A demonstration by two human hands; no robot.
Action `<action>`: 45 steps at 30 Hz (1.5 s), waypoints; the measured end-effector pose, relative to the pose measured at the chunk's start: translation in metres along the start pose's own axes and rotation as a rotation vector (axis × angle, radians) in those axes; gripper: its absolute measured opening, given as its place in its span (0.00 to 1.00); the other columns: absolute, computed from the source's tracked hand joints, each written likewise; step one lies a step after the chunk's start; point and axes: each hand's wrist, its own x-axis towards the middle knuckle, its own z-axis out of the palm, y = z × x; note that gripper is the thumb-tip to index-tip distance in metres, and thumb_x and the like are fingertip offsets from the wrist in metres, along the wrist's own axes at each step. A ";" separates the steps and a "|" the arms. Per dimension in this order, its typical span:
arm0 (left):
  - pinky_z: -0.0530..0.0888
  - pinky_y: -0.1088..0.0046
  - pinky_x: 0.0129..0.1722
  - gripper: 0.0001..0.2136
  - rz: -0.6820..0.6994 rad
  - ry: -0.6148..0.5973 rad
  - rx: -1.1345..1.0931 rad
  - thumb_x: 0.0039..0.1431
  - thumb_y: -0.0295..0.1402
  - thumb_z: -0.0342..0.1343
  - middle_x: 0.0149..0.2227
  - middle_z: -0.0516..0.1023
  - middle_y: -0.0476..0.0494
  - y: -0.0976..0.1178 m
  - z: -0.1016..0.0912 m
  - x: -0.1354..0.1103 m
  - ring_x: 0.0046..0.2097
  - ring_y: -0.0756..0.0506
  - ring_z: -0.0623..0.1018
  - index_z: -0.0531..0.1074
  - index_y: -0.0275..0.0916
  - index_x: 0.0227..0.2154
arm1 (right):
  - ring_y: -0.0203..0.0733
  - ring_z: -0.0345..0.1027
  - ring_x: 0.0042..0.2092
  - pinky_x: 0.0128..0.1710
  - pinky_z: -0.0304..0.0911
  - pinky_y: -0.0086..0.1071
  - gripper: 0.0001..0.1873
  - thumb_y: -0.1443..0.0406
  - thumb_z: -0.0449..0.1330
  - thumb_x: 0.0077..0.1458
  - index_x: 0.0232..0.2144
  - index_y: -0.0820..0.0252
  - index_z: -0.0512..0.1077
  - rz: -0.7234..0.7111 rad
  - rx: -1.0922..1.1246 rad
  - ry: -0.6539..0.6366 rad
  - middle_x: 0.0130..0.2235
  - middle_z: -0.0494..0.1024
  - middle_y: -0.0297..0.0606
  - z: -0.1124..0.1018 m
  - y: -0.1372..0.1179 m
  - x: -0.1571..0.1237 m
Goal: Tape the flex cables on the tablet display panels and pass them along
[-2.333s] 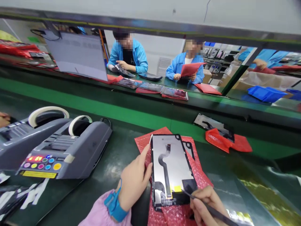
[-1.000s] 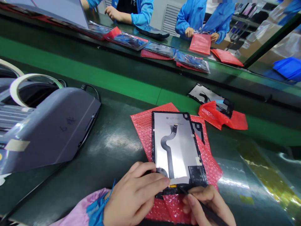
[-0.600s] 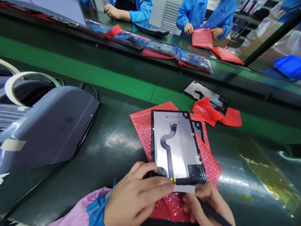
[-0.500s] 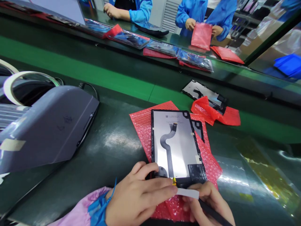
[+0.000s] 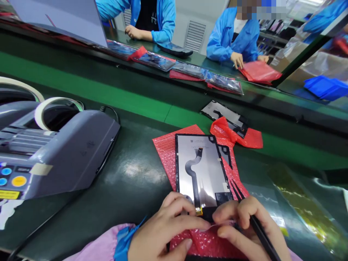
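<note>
We grip black tweezers (image 5: 262, 234) in our right hand (image 5: 250, 237); our left hand (image 5: 163, 230) meets the screen (image 5: 208, 174) near its lower edge, its grip unclear; red wrap (image 5: 165, 152) lies beneath.

On the far side, a person (image 5: 168, 20) wears a black shirt (image 5: 146, 18) with pale letters; I make out an O and a G. Print on the near panel (image 5: 210, 166) is too tiny to read; so are the scrawl (image 5: 88, 144) and yellow label (image 5: 9, 194) on the left grey machine (image 5: 78, 159).
</note>
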 end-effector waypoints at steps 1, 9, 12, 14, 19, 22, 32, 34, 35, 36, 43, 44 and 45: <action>0.71 0.62 0.50 0.26 -0.007 0.003 -0.023 0.58 0.20 0.50 0.45 0.70 0.43 -0.001 0.000 -0.001 0.49 0.41 0.70 0.67 0.49 0.57 | 0.40 0.79 0.32 0.33 0.73 0.28 0.22 0.65 0.73 0.52 0.25 0.53 0.61 0.019 0.012 -0.041 0.32 0.84 0.30 -0.001 -0.004 0.007; 0.68 0.63 0.50 0.23 -0.158 0.404 0.134 0.67 0.20 0.45 0.43 0.70 0.46 -0.027 -0.015 -0.001 0.48 0.43 0.69 0.63 0.50 0.59 | 0.38 0.72 0.29 0.25 0.63 0.28 0.26 0.58 0.73 0.50 0.25 0.53 0.56 0.132 -0.108 -0.077 0.31 0.80 0.31 0.011 -0.020 0.088; 0.67 0.63 0.51 0.22 -0.127 0.395 0.339 0.66 0.18 0.45 0.45 0.71 0.45 -0.032 -0.020 0.001 0.49 0.42 0.68 0.66 0.48 0.56 | 0.37 0.69 0.29 0.29 0.62 0.30 0.28 0.51 0.72 0.48 0.24 0.53 0.56 0.172 -0.173 -0.223 0.29 0.78 0.31 0.019 -0.008 0.109; 0.67 0.62 0.50 0.21 -0.111 0.353 0.463 0.64 0.18 0.46 0.47 0.71 0.43 -0.033 -0.018 0.002 0.50 0.41 0.67 0.69 0.45 0.54 | 0.37 0.69 0.30 0.32 0.62 0.31 0.29 0.48 0.72 0.47 0.25 0.52 0.55 0.157 -0.183 -0.239 0.29 0.78 0.30 0.023 0.004 0.115; 0.64 0.57 0.50 0.19 -0.101 0.283 0.711 0.63 0.23 0.49 0.53 0.70 0.40 -0.038 -0.008 0.004 0.53 0.35 0.64 0.74 0.45 0.53 | 0.39 0.71 0.32 0.35 0.62 0.33 0.27 0.50 0.69 0.53 0.27 0.51 0.53 0.112 -0.216 -0.252 0.32 0.79 0.30 0.024 0.021 0.120; 0.63 0.57 0.48 0.18 -0.103 0.236 0.804 0.65 0.29 0.52 0.55 0.70 0.40 -0.041 -0.007 0.005 0.53 0.34 0.63 0.74 0.47 0.55 | 0.40 0.71 0.33 0.37 0.63 0.35 0.25 0.51 0.67 0.56 0.28 0.51 0.53 0.077 -0.258 -0.247 0.34 0.80 0.32 0.023 0.026 0.120; 0.55 0.55 0.50 0.15 -0.034 0.168 0.933 0.70 0.34 0.49 0.59 0.76 0.47 -0.041 -0.010 0.011 0.55 0.33 0.62 0.73 0.43 0.55 | 0.39 0.67 0.30 0.35 0.61 0.33 0.22 0.51 0.66 0.55 0.30 0.51 0.55 -0.155 -0.669 0.050 0.32 0.75 0.29 0.017 0.031 0.152; 0.54 0.54 0.51 0.13 -0.015 0.129 0.931 0.70 0.37 0.49 0.60 0.76 0.49 -0.042 -0.015 0.015 0.56 0.32 0.63 0.74 0.43 0.51 | 0.41 0.71 0.33 0.37 0.63 0.34 0.18 0.53 0.62 0.59 0.31 0.51 0.56 -0.224 -0.807 0.149 0.37 0.78 0.33 -0.010 0.029 0.169; 0.54 0.54 0.51 0.13 -0.009 0.104 0.918 0.70 0.39 0.50 0.60 0.76 0.50 -0.043 -0.018 0.017 0.57 0.32 0.64 0.75 0.43 0.50 | 0.42 0.73 0.36 0.38 0.64 0.34 0.15 0.55 0.61 0.60 0.32 0.51 0.57 -0.247 -0.895 0.182 0.41 0.80 0.37 -0.027 0.028 0.178; 0.55 0.54 0.51 0.13 -0.007 0.078 0.902 0.70 0.40 0.52 0.60 0.76 0.50 -0.044 -0.021 0.020 0.57 0.32 0.65 0.75 0.44 0.50 | 0.43 0.74 0.39 0.40 0.65 0.35 0.11 0.58 0.58 0.61 0.33 0.51 0.57 -0.256 -1.007 0.188 0.46 0.80 0.40 -0.046 0.027 0.186; 0.58 0.50 0.53 0.18 -0.134 0.062 0.840 0.70 0.34 0.50 0.62 0.75 0.49 -0.056 -0.036 0.028 0.59 0.31 0.65 0.70 0.48 0.60 | 0.51 0.71 0.57 0.55 0.64 0.39 0.17 0.74 0.59 0.47 0.40 0.53 0.70 -0.294 -1.190 -0.201 0.46 0.81 0.42 -0.117 0.034 0.236; 0.59 0.49 0.54 0.18 -0.163 0.088 0.829 0.70 0.34 0.49 0.62 0.75 0.48 -0.057 -0.037 0.028 0.59 0.31 0.65 0.70 0.47 0.60 | 0.50 0.72 0.56 0.55 0.65 0.38 0.18 0.74 0.58 0.47 0.41 0.53 0.71 -0.304 -1.201 -0.235 0.45 0.81 0.41 -0.116 0.037 0.243; 0.59 0.48 0.54 0.18 -0.193 0.121 0.817 0.70 0.33 0.49 0.62 0.75 0.47 -0.058 -0.038 0.027 0.60 0.31 0.65 0.70 0.46 0.60 | 0.49 0.74 0.54 0.53 0.66 0.37 0.17 0.74 0.58 0.49 0.41 0.52 0.71 -0.313 -1.213 -0.254 0.44 0.81 0.40 -0.113 0.040 0.250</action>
